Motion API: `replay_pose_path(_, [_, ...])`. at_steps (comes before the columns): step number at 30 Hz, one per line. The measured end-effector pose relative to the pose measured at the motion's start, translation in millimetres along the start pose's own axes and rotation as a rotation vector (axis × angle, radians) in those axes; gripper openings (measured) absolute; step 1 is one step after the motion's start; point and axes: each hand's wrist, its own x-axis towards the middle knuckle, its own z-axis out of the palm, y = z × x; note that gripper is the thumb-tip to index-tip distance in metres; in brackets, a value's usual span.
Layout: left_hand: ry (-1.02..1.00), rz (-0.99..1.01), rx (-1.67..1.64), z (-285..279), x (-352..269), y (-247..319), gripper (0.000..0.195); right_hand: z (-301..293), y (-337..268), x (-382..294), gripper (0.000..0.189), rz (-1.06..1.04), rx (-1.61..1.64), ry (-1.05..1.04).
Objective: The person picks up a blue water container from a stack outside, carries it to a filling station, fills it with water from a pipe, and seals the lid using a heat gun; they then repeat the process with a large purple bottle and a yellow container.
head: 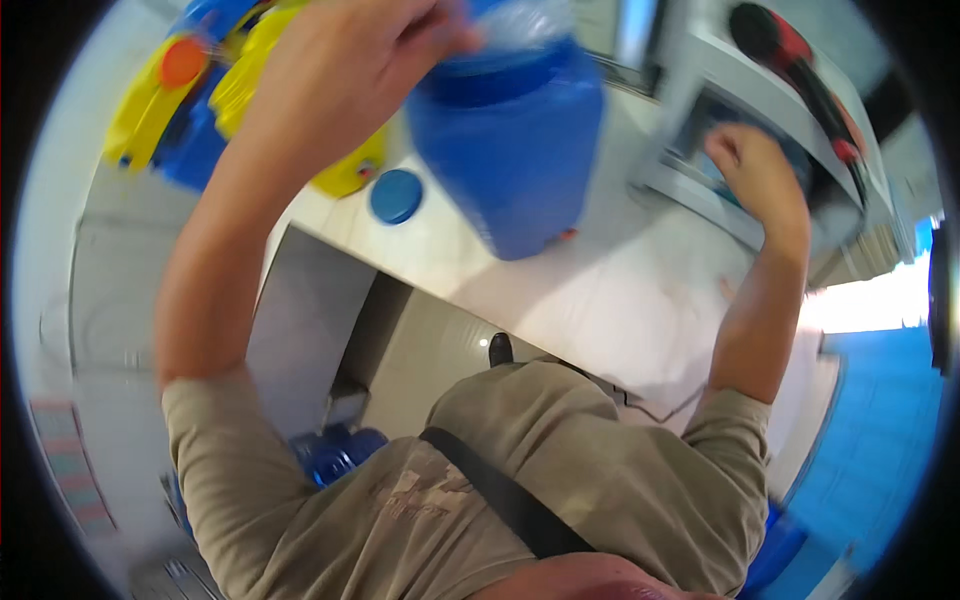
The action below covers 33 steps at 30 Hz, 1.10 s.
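Note:
A tall blue plastic container (pixel 517 150) stands on the pale tabletop, blurred, with clear plastic film (pixel 529 26) at its top. My left hand (pixel 382 49) is raised beside that top, its fingers bent close to the film. Blur and the frame's edge hide whether they pinch it. My right hand (pixel 757 169) hovers to the right of the container, in front of a light grey boxy appliance (pixel 694 56). Its fingers are curled in, and nothing shows between them. A round blue cap (pixel 396 196) lies on the table to the container's left.
Yellow and blue plastic jugs (pixel 247 75), one with an orange cap (pixel 184 63), crowd the upper left. A red-and-black handheld tool (pixel 795 67) rests on the appliance. The table's near edge (pixel 442 292) runs diagonally before me. Blue bottles (pixel 337 454) are low at my left.

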Motion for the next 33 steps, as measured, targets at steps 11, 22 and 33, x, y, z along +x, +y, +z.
replay_pose_path(11, [-0.272,-0.769,-0.825,10.6,-183.0,-87.7,0.015,149.8,120.3,117.3,0.035,0.343,-0.402,-0.063])
replay_pose_path(22, [0.323,-1.244,-0.249,-21.4,-341.1,-210.6,0.061,90.4,54.3,-34.6,0.036,0.197,0.567,0.816])
replay_pose_path(33, [0.043,0.077,-0.968,72.3,-94.9,46.5,0.048,40.0,-137.9,-91.9,0.017,-0.283,1.321,-0.157])
